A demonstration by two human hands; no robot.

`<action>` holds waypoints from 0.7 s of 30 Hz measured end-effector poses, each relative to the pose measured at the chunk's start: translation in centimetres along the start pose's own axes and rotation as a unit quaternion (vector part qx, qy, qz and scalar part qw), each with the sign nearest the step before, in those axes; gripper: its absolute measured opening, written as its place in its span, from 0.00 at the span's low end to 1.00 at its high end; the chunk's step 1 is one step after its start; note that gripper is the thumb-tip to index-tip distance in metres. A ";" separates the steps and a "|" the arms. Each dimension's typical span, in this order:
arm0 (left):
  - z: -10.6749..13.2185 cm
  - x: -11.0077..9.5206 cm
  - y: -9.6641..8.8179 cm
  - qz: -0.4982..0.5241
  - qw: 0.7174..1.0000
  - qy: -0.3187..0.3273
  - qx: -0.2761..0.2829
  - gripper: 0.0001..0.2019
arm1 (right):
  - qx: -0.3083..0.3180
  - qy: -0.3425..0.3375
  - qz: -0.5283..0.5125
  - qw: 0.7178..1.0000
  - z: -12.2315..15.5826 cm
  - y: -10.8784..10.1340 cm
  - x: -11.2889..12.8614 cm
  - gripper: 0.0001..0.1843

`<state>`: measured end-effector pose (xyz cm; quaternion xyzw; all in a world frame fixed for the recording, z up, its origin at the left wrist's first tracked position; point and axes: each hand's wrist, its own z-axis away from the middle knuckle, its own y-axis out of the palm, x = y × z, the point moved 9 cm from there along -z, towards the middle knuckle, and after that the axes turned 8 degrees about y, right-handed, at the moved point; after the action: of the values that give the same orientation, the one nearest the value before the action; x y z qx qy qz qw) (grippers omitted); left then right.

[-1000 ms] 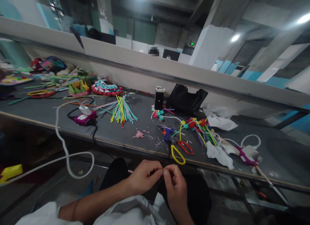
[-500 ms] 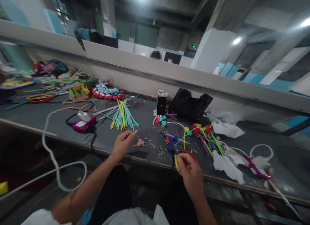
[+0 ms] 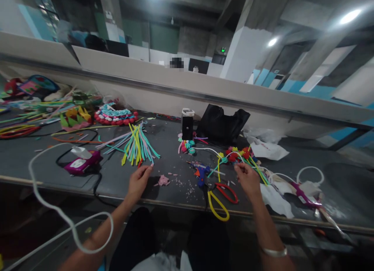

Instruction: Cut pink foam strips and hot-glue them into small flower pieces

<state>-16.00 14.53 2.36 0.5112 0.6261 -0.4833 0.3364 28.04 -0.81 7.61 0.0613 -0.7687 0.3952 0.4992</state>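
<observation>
My left hand (image 3: 139,180) is closed in a pinch at the table's front, a small pink piece (image 3: 152,166) at its fingertips. Close by on the right lies a pink fuzzy cluster (image 3: 163,180) with short pink bits around it. My right hand (image 3: 248,179) is half curled, thumb and forefinger slightly apart, above the table beside red and yellow fuzzy flowers (image 3: 235,155). Scissors (image 3: 218,208) with one yellow and one red handle lie to its left, the yellow loop over the table edge. A blue glue gun (image 3: 201,176) rests behind them.
A bundle of coloured pipe cleaners (image 3: 138,144) lies behind my left hand. A phone (image 3: 187,127) leans upright near a black bag (image 3: 222,125). Purple power strips (image 3: 83,162) with white cables sit to the left and right. White paper (image 3: 276,199) lies at the right.
My right hand has let go of the scissors and moved up and right towards the flowers. The scissors now lie on the table. My left hand still pinches the pink piece. The view has turned slightly right.
</observation>
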 end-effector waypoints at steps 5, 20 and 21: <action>-0.3 0.5 -0.1 -0.035 0.999 0.016 0.001 0.19 | 0.023 -0.004 0.082 0.996 -4.5 2.6 -1.7 0.17; -0.3 0.3 0.8 -0.088 0.994 0.033 0.047 0.20 | 0.212 0.072 0.370 0.902 -6.5 11.3 -3.8 0.17; -0.3 0.3 0.8 -0.089 0.994 0.032 0.048 0.20 | 0.225 0.074 0.379 0.895 -6.4 11.6 -3.9 0.16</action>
<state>-15.30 14.90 1.94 0.4841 0.6555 -0.5243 0.2472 28.93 10.19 -0.69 -0.1531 -0.5849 0.7203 0.3401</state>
